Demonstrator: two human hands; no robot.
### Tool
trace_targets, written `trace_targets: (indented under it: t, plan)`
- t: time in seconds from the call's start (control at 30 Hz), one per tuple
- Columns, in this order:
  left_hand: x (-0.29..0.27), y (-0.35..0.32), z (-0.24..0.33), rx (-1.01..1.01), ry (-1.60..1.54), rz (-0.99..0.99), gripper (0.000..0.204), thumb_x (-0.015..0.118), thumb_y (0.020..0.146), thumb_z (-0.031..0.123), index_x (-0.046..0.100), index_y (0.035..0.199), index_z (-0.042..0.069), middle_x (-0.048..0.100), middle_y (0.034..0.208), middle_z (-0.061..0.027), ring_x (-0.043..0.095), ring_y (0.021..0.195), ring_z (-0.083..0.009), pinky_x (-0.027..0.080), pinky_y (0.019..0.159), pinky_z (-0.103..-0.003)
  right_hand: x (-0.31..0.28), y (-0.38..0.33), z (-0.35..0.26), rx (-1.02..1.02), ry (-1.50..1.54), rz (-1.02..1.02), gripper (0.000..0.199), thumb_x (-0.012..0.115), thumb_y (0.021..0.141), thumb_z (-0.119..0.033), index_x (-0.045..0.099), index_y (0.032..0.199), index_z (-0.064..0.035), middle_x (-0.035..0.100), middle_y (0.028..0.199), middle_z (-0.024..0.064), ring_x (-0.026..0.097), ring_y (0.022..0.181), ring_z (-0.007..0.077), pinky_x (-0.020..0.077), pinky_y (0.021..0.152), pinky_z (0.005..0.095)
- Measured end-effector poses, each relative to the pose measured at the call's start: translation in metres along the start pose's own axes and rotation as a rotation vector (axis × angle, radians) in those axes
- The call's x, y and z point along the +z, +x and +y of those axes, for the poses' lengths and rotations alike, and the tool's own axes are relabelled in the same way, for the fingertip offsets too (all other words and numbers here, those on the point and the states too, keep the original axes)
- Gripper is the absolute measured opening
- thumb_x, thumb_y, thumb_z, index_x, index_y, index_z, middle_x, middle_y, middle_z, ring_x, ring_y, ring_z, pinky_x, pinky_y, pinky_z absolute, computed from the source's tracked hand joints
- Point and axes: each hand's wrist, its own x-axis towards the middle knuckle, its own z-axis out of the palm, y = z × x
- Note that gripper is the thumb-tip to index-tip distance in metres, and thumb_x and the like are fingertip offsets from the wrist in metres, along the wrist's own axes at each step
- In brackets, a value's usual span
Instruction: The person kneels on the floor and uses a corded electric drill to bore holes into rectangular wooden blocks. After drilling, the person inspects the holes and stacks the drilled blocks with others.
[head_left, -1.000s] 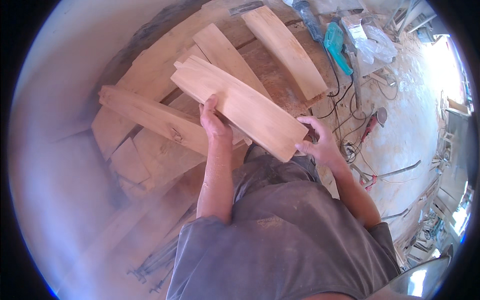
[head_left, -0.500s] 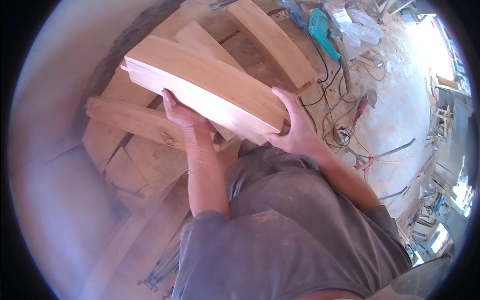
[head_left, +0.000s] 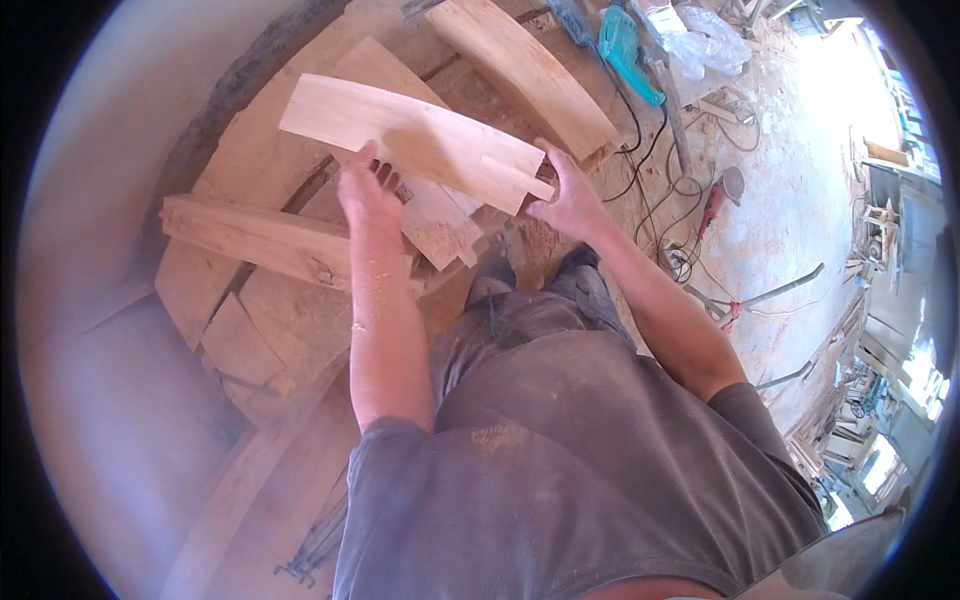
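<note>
Both my hands hold one curved pale wooden board (head_left: 410,135) flat in front of me, above a pile of wood. My left hand (head_left: 365,190) grips its near edge around the middle. My right hand (head_left: 567,195) holds its right end, where a short tenon sticks out. Under the board lies another light plank (head_left: 440,225) on the heap.
A thick beam (head_left: 255,238) and flat wood slabs (head_left: 290,320) lie to the left. A second curved board (head_left: 525,70) rests further away. A teal power tool (head_left: 622,45), black cables (head_left: 665,190) and a red-handled tool (head_left: 715,200) lie on the dusty floor at right.
The curved board was held on edge close to my chest; it now lies flat and further out, its broad face up. My hands shifted along it.
</note>
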Motion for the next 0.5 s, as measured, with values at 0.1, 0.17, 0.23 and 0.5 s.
trace_targets:
  t: [0.1, 0.17, 0.23, 0.5]
  plan:
    - [0.016, -0.024, -0.024, 0.001, 0.102, -0.034, 0.042, 0.07, 0.096, 0.017, 0.057, 0.135, 0.008, 0.061, 0.124, -0.0089, 0.058, 0.109, -0.0244, 0.047, 0.091, -0.047, 0.015, -0.005, 0.026, 0.145, 0.326, -0.01, 0.096, 0.085, 0.07, -0.005, 0.041, 0.155, 0.0018, 0.053, 0.151, 0.0174, 0.053, 0.14, 0.0276, 0.0482, 0.112, 0.0384]
    - [0.023, -0.038, -0.031, 0.042, 0.171, -0.016, 0.04, 0.07, 0.097, 0.02, 0.061, 0.133, 0.005, 0.062, 0.125, -0.0109, 0.062, 0.111, -0.0293, 0.05, 0.094, -0.049, 0.006, -0.003, 0.017, 0.19, 0.466, -0.103, 0.092, 0.082, 0.073, -0.002, 0.041, 0.155, 0.0022, 0.055, 0.148, 0.0156, 0.056, 0.136, 0.0271, 0.0508, 0.107, 0.0372]
    - [0.021, -0.036, -0.034, 0.008, 0.151, -0.047, 0.04, 0.069, 0.098, 0.02, 0.06, 0.134, 0.004, 0.062, 0.124, -0.0115, 0.063, 0.11, -0.0296, 0.051, 0.093, -0.05, 0.002, -0.005, 0.015, 0.228, 0.68, -0.134, 0.089, 0.08, 0.075, 0.001, 0.041, 0.155, 0.0018, 0.057, 0.145, 0.0146, 0.058, 0.133, 0.0281, 0.0528, 0.103, 0.0381]
    - [0.017, -0.041, -0.033, -0.037, 0.053, -0.012, 0.049, 0.071, 0.098, 0.018, 0.054, 0.141, 0.002, 0.06, 0.133, -0.0148, 0.062, 0.112, -0.0302, 0.052, 0.096, -0.049, 0.014, -0.001, -0.01, 0.527, 0.957, 0.001, 0.07, 0.083, 0.081, -0.004, 0.051, 0.142, 0.0051, 0.067, 0.126, 0.0174, 0.069, 0.11, 0.0284, 0.0584, 0.089, 0.0415]
